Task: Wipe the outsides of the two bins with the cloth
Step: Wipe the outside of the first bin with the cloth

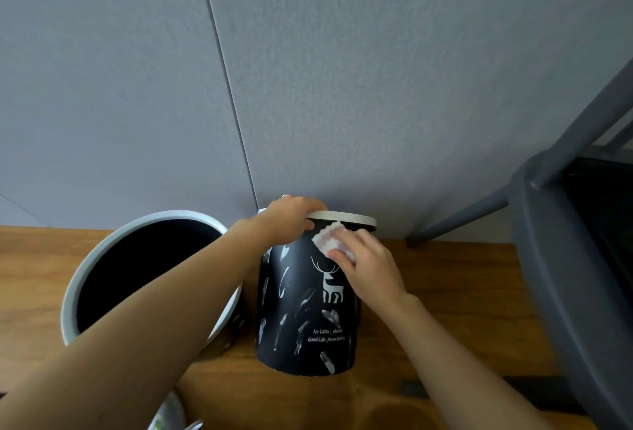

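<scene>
Two bins stand on the wooden floor [445,292] by the wall. Left hand [291,220] grips the dark bin's [301,320] rim; right hand [366,261] presses the cloth [327,239] against its upper side. The second bin [102,258] stands just left.

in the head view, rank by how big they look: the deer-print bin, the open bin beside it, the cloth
1-2. open bin and deer-print bin: similar, and the open one is partly hidden by an arm, so unranked.
3. cloth: clearly smallest.
</scene>
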Motion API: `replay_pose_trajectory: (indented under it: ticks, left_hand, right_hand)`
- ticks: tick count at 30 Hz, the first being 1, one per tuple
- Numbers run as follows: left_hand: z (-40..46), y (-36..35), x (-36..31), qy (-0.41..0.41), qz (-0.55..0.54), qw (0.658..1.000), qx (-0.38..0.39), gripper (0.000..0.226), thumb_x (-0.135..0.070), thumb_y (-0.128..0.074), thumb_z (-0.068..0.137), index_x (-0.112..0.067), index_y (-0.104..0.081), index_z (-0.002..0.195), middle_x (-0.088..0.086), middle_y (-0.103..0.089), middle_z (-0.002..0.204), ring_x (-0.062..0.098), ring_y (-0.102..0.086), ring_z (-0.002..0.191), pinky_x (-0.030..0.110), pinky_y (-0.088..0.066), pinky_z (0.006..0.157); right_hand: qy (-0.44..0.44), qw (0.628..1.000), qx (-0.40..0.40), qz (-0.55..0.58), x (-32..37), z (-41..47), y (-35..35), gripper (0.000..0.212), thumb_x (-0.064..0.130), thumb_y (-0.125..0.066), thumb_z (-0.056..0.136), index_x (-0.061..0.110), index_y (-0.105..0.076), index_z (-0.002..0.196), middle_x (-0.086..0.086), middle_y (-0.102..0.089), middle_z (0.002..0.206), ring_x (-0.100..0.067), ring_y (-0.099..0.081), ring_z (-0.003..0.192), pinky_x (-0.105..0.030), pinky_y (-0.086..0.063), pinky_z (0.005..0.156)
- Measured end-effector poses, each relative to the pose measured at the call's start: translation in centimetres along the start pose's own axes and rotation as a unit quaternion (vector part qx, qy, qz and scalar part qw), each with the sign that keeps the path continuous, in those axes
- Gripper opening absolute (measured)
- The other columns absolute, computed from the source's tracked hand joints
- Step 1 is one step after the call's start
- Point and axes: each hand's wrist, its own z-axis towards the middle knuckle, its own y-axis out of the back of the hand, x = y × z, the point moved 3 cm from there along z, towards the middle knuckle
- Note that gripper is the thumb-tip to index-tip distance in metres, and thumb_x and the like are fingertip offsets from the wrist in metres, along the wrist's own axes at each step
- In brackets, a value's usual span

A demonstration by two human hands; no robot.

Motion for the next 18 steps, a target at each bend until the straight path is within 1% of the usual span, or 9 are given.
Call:
replay_pose_trajectory:
  ticks: [3, 4, 6, 8, 10, 11, 14, 18]
  left_hand:
    - [0.2, -0.1, 0.3, 0.002, -0.003, 1.000, -0.012, 0.034, -0.008, -0.056, 0.089, -0.032, -0.060, 0.114, 0.006, -0.064, 0.095, 0.026, -0.054, 0.092, 0.041, -0.049, 0.080]
    - [0.2, -0.1, 0.3, -0.002, -0.008, 1.000, -0.014, 0.033, -0.008, -0.057, 0.089, -0.031, -0.061, 0.113, 0.005, -0.063, 0.093, 0.025, -0.054, 0.089, 0.038, -0.048, 0.077]
    - [0.3, -0.1, 0.4, -0.009, -0.022, 0.999, -0.023, 0.032, -0.006, -0.059, 0.088, -0.029, -0.063, 0.111, 0.002, -0.062, 0.089, 0.023, -0.053, 0.084, 0.033, -0.045, 0.071]
    - [0.3, 0.0, 0.4, -0.012, -0.026, 0.999, -0.029, 0.033, -0.006, -0.060, 0.088, -0.028, -0.063, 0.112, 0.000, -0.059, 0.087, 0.021, -0.052, 0.081, 0.030, -0.040, 0.069]
    - [0.3, 0.0, 0.2, -0.016, -0.024, 0.999, -0.032, 0.034, -0.007, -0.061, 0.087, -0.027, -0.064, 0.114, -0.003, -0.058, 0.086, 0.020, -0.051, 0.080, 0.029, -0.038, 0.069]
    - [0.3, 0.1, 0.1, -0.020, -0.019, 0.999, -0.034, 0.034, -0.007, -0.061, 0.087, -0.027, -0.063, 0.115, -0.003, -0.059, 0.087, 0.020, -0.052, 0.082, 0.030, -0.040, 0.071]
    - [0.2, 0.3, -0.3, -0.036, -0.015, 0.999, -0.022, 0.032, -0.007, -0.061, 0.087, -0.025, -0.064, 0.113, -0.001, -0.064, 0.094, 0.021, -0.056, 0.089, 0.033, -0.045, 0.077]
    - [0.2, 0.5, -0.8, -0.042, -0.028, 0.999, 0.004, 0.030, -0.003, -0.060, 0.083, -0.020, -0.065, 0.107, 0.000, -0.065, 0.094, 0.021, -0.057, 0.090, 0.033, -0.047, 0.077]
  right_hand:
    - [0.026, 0.997, 0.059, -0.035, -0.3, -1.7, -0.6, 0.028, 0.032, -0.057, 0.095, 0.025, -0.060, 0.123, 0.003, -0.056, 0.098, -0.013, -0.053, 0.088, -0.021, -0.044, 0.066]
    - [0.036, 0.996, 0.070, -0.035, -0.2, -2.3, -0.7, 0.028, 0.032, -0.057, 0.095, 0.025, -0.060, 0.122, 0.004, -0.056, 0.096, -0.012, -0.053, 0.086, -0.020, -0.044, 0.065]
    - [0.063, 0.994, 0.077, -0.036, 0.0, -3.1, -0.4, 0.028, 0.029, -0.060, 0.094, 0.022, -0.063, 0.120, 0.002, -0.058, 0.093, -0.013, -0.055, 0.081, -0.024, -0.050, 0.061]
    - [0.082, 0.992, 0.072, -0.058, 0.3, -2.7, 0.0, 0.026, 0.025, -0.063, 0.092, 0.019, -0.065, 0.118, -0.001, -0.059, 0.091, -0.017, -0.056, 0.080, -0.031, -0.053, 0.059]
    - [0.075, 0.993, 0.052, -0.081, 0.4, -1.2, 0.5, 0.026, 0.022, -0.064, 0.092, 0.018, -0.066, 0.117, -0.005, -0.059, 0.091, -0.023, -0.056, 0.081, -0.037, -0.053, 0.060]
    - [0.063, 0.994, 0.040, -0.085, 0.5, -0.3, 0.8, 0.027, 0.023, -0.063, 0.092, 0.018, -0.066, 0.118, -0.006, -0.058, 0.092, -0.025, -0.056, 0.083, -0.038, -0.052, 0.061]
    - [0.031, 0.995, 0.030, -0.086, 0.7, 1.7, 1.3, 0.030, 0.030, -0.061, 0.093, 0.021, -0.064, 0.121, -0.005, -0.058, 0.096, -0.026, -0.054, 0.089, -0.040, -0.050, 0.067]
    - [0.046, 0.993, 0.051, -0.092, 0.8, 0.1, 1.0, 0.030, 0.030, -0.058, 0.095, 0.022, -0.061, 0.123, -0.003, -0.056, 0.097, -0.023, -0.054, 0.088, -0.037, -0.051, 0.065]
